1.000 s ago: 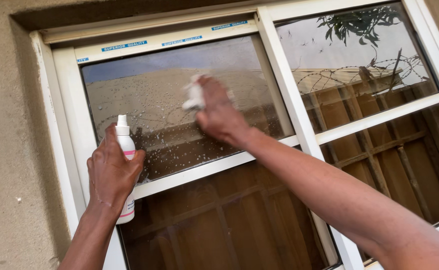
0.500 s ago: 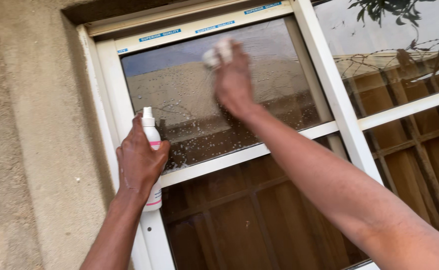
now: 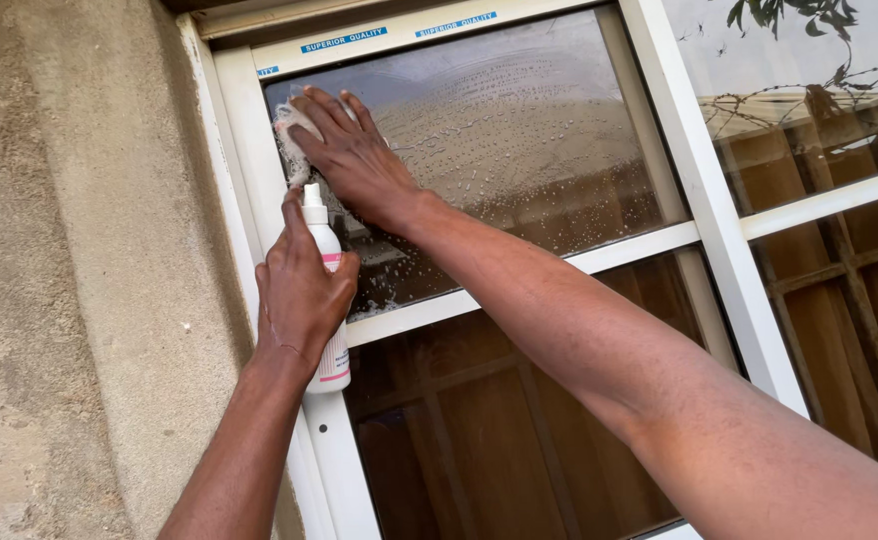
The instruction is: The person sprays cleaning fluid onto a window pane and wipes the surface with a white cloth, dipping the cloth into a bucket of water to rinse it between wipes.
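1. Wiping is happening right at the top-left corner of the upper pane, where the right hand is lying flat on the glass, fingers spread, pressing a white cloth that is showing only at the fingertips.
2. Left hand is sitting just below that corner, closed around a white spray bottle with a pink band, nozzle pointing up and nearly touching the right wrist.
3. Bottle is hanging in front of the white window frame, against its left upright, upright itself and well gripped; I cannot tell whether a finger is resting on the pump.
4. Judging progress: the upper pane is looking wetted all over, with droplets and curved smear arcs spreading across the glass to the right of the cloth, so the spraying seems largely done and the wiping only partly done.
5. Foam and beads are thickest along the bottom edge of that pane, just above the crossbar, and that strip is looking unwiped.
6. Lower pane, beneath the crossbar, is showing no droplets, so it seems untouched, as do the panes to the right of the frame's centre post.
7. Rough plaster wall is running to the left of the frame, dry as far as I can see.
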